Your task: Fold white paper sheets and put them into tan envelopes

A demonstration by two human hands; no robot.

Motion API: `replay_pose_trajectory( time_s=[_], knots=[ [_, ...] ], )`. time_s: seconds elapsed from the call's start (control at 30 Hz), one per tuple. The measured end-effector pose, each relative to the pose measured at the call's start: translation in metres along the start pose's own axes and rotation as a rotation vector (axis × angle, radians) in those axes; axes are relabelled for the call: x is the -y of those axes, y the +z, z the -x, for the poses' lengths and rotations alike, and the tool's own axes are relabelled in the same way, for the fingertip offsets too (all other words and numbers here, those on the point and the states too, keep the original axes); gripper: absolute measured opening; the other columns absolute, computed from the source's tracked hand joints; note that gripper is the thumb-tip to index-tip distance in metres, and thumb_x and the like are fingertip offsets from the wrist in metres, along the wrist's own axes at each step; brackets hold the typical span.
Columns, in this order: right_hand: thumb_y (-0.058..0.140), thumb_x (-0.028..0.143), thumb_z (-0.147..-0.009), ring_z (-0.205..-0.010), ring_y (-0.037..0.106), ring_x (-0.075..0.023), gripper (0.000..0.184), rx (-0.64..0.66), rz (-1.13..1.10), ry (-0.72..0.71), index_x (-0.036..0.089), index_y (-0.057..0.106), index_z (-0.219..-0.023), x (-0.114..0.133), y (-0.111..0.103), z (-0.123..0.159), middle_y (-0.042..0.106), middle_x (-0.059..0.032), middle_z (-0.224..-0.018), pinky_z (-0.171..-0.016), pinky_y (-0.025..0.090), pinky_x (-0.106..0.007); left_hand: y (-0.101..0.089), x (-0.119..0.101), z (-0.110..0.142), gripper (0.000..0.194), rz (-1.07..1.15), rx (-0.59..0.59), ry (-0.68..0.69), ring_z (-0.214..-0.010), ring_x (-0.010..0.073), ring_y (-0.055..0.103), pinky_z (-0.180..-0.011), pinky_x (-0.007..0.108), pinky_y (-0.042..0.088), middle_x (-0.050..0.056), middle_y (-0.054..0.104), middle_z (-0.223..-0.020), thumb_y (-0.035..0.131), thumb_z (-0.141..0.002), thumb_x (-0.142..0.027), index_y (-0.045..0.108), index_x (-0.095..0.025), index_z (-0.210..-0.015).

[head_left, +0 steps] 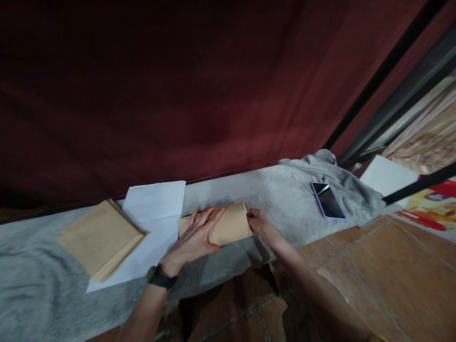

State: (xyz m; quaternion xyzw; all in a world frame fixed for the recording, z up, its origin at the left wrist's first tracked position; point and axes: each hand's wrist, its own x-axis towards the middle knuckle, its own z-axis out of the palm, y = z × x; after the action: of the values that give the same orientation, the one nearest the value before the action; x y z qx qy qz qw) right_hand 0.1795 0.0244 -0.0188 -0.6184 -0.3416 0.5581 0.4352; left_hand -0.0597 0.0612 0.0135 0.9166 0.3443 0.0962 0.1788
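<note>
One smooth brown envelope point(231, 227) curves upward, the left hand point(199, 232) spread across it, the right hand point(259, 221) pinching its end.

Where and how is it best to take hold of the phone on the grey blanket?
Grip the phone by both long edges, probably from above: it lies flat, screen up, on the grey blanket, and its long sides are uncovered.
</note>
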Motion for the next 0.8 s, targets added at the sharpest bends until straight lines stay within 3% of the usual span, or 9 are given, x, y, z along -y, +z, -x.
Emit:
replay_pose_trajectory(
  time_s=[0.33, 0.43, 0.53, 0.67, 0.73, 0.8],
  knots=[
    [0.072, 0.038, -0.06, -0.056, 0.067, -0.02, 0.02, -0.011, -0.04, 0.026, 0.02, 0.071, -0.068, 0.004, 0.001, 0.004, 0.072, -0.0021, -0.06, -0.052, 0.048, -0.027, -0.003, -0.004, 0.001, 0.11, 0.019, 0.021, -0.024, -0.152, 0.0352, 0.028, -0.126, 0.06, 0.007, 0.011, 0.032, -0.164, 0.081, -0.072, -0.04, 0.017, -0.033, -0.162],
    [0.071, 0.043, -0.063, -0.066, 0.072, -0.0235, 0.028, -0.002, -0.095, -0.002, 0.019, 0.074, -0.077, 0.011, -0.001, 0.009, 0.075, -0.0044, -0.066, -0.058, 0.052, -0.029, -0.006, -0.004, -0.001, 0.105, 0.072, -0.044, -0.027, -0.153, 0.0372, 0.025, -0.125, 0.061, 0.012, 0.011, 0.03, -0.165, 0.08, -0.075, -0.049, 0.021, -0.034, -0.161],
    [0.071, 0.045, -0.065, -0.076, 0.075, -0.0271, 0.034, -0.049, -0.207, -0.052, 0.019, 0.074, -0.086, 0.018, -0.004, 0.011, 0.077, -0.0066, -0.073, -0.064, 0.056, -0.031, -0.009, 0.001, -0.005, 0.08, 0.15, -0.315, -0.132, -0.149, 0.0335, 0.032, -0.123, 0.053, 0.026, 0.01, 0.037, -0.158, 0.069, -0.086, -0.052, 0.035, -0.032, -0.155],
    [0.067, 0.046, -0.07, -0.083, 0.075, -0.0287, 0.039, -0.153, -0.242, -0.099, 0.021, 0.072, -0.099, 0.023, -0.007, 0.008, 0.079, -0.0074, -0.08, -0.068, 0.057, -0.034, 0.0, 0.007, -0.01, 0.044, 0.369, -0.794, -0.573, -0.129, 0.0269, 0.051, -0.109, 0.044, 0.046, 0.009, 0.051, -0.132, 0.06, -0.091, -0.049, 0.057, -0.027, -0.128],
    [0.064, 0.047, -0.072, -0.084, 0.075, -0.0288, 0.041, -0.196, -0.236, -0.116, 0.022, 0.071, -0.104, 0.023, -0.006, 0.006, 0.079, -0.0078, -0.081, -0.069, 0.057, -0.035, 0.01, 0.004, -0.013, 0.038, 0.635, -0.928, -0.74, -0.119, 0.0235, 0.057, -0.103, 0.043, 0.05, 0.006, 0.056, -0.122, 0.064, -0.089, -0.048, 0.057, -0.026, -0.118],
    [0.062, 0.048, -0.073, -0.085, 0.074, -0.0287, 0.043, -0.213, -0.223, -0.131, 0.021, 0.07, -0.106, 0.021, -0.004, 0.006, 0.078, -0.0083, -0.082, -0.069, 0.056, -0.035, 0.02, -0.006, -0.016, 0.035, 1.021, -0.96, -0.785, -0.108, 0.0197, 0.063, -0.098, 0.041, 0.053, 0.004, 0.061, -0.113, 0.069, -0.085, -0.042, 0.055, -0.024, -0.111]
  ],
)
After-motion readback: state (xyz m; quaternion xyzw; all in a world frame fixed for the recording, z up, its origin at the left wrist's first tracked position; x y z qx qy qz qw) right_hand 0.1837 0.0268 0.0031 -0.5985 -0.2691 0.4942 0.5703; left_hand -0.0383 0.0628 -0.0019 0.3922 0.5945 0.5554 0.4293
